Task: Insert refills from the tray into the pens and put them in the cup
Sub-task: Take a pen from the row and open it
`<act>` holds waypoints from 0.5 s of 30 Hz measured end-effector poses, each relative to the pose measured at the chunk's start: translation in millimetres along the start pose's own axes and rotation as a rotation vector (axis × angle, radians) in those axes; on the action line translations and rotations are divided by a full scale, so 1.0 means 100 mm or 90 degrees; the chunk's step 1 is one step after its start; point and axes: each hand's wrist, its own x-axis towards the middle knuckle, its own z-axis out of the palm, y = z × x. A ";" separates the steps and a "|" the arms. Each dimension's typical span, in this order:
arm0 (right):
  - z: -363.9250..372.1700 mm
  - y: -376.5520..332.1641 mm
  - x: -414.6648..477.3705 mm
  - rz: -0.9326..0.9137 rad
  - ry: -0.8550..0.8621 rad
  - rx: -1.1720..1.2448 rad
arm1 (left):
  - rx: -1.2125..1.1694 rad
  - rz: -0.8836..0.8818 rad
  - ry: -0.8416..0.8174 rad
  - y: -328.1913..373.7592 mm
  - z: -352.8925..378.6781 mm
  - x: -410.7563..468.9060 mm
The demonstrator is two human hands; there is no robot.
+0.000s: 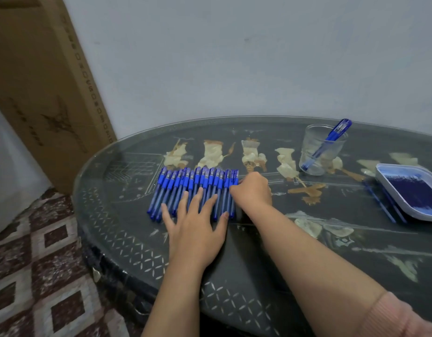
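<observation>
Left hand (195, 229) lay flat, fingers spread, on the blue pens (186, 190); right hand (252, 190) pinched the end pen (232, 207) at 3 o'clock. Light, slick, roll-prone, so probably grab mid-barrel.

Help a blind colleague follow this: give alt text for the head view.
A person's left hand lies flat, fingers spread, on a row of blue pens on a glass-topped table, while the right hand curls at the row's right end. To the right stand a clear cup with pens leaning in it and a tray of refills.
</observation>
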 end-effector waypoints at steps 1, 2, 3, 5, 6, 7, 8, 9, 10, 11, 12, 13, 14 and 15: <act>-0.01 -0.01 0.00 0.005 -0.001 0.002 | 0.003 0.001 0.002 0.00 0.00 0.00; -0.01 -0.02 0.00 0.012 0.000 0.005 | 0.004 0.002 0.004 0.00 0.00 0.00; -0.02 -0.02 0.01 0.021 0.000 0.011 | 0.002 0.002 0.004 -0.01 0.01 0.00; -0.04 -0.03 0.02 0.039 0.003 0.025 | -0.005 0.002 0.007 -0.01 0.01 0.00; -0.04 -0.03 0.03 0.047 0.005 0.031 | -0.007 0.003 0.009 -0.01 0.01 0.00; -0.05 -0.04 0.03 0.056 0.008 0.037 | -0.007 0.003 0.010 -0.01 0.01 0.00; -0.05 -0.04 0.04 0.066 0.011 0.045 | -0.009 0.003 0.010 -0.01 0.01 0.00; -0.06 -0.03 0.05 0.073 0.014 0.054 | -0.011 0.002 0.010 -0.01 0.01 0.00; -0.06 -0.03 0.06 0.077 0.018 0.061 | -0.015 0.002 0.011 -0.01 0.01 0.00; -0.07 -0.02 0.06 0.078 0.024 0.066 | -0.022 0.001 0.013 -0.01 0.00 0.00; -0.09 0.00 0.07 0.075 0.032 0.069 | -0.031 -0.001 0.019 -0.01 0.00 0.00; -0.10 0.03 0.07 0.067 0.037 0.075 | -0.045 -0.006 0.029 -0.01 -0.01 0.00; -0.13 0.05 0.07 0.057 0.038 0.076 | -0.060 -0.011 0.042 -0.02 -0.02 0.00; -0.18 0.09 0.05 0.038 0.036 0.074 | -0.073 -0.015 0.058 -0.02 -0.03 0.00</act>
